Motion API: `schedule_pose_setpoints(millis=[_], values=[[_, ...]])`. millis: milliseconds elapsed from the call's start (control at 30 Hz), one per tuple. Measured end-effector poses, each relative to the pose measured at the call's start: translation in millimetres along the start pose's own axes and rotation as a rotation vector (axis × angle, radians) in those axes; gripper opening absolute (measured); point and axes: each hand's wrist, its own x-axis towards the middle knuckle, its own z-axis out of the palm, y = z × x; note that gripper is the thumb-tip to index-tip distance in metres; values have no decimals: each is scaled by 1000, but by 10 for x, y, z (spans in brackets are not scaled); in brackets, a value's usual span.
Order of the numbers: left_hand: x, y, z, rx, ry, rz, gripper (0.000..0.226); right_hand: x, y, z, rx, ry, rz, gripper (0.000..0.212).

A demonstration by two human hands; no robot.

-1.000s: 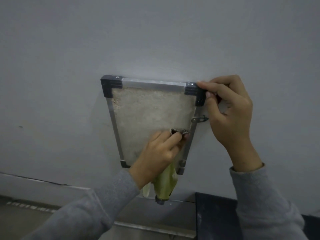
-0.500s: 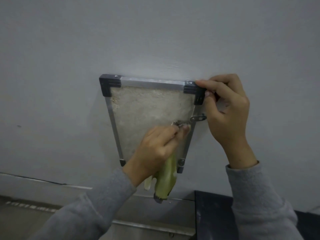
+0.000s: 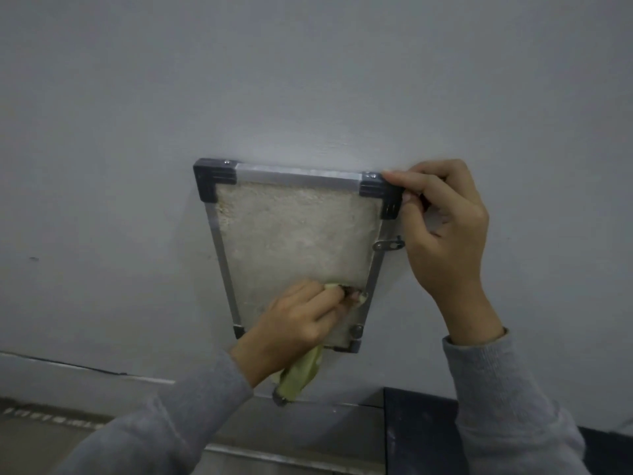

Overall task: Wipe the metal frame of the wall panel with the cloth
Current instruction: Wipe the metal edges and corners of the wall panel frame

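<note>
A rectangular wall panel (image 3: 294, 245) with a rough beige face is shown mounted on a pale grey wall (image 3: 137, 132), bordered by a thin silver metal frame (image 3: 298, 175) with dark plastic corner pieces. The left hand (image 3: 301, 323) is seen low on the panel, its fingers curled round a bunched yellow-green cloth (image 3: 301, 375); the cloth's upper end is pressed against the lower stretch of the frame's right rail, while its loose end hangs below the hand, past the panel's bottom edge. The right hand (image 3: 442, 228) is placed at the upper right dark corner piece (image 3: 380, 192), which is pinched between bent fingers and thumb. A small metal latch tab (image 3: 388, 245) is visible on the right rail, just beside the right thumb. Grey sleeves cover both forearms.
</note>
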Motion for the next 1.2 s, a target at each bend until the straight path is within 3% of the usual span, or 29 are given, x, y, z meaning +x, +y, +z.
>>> schedule_pose_setpoints(millis=[100, 200, 400, 600, 667, 767, 900, 1067, 1200], values=[[325, -142, -241, 28, 236, -70, 18, 23, -2, 5, 6, 7, 12, 31], [639, -270, -358, 46, 324, -193, 20, 25, -17, 6, 1, 14, 15, 30], [624, -103, -115, 5, 202, -205, 7, 36, -10, -1, -6, 8, 17, 29], [200, 67, 91, -54, -65, -180, 22, 16, -40, -2, -4, 18, 23, 30], [198, 65, 37, -47, -49, -175, 22, 8, -51, -11, 3, 18, 23, 30], [378, -40, -159, -29, 129, -152, 9, 12, -52, -17, 2, 20, 22, 31], [674, -239, -316, 85, 306, -188, 24, 22, -39, 11, -13, 31, 15, 31], [534, -94, -77, 66, 210, -207, 9, 13, -22, 31, -13, 32, 23, 31], [124, 64, 129, -18, 11, -224, 23, 27, -41, 17, -17, 20, 35, 32]])
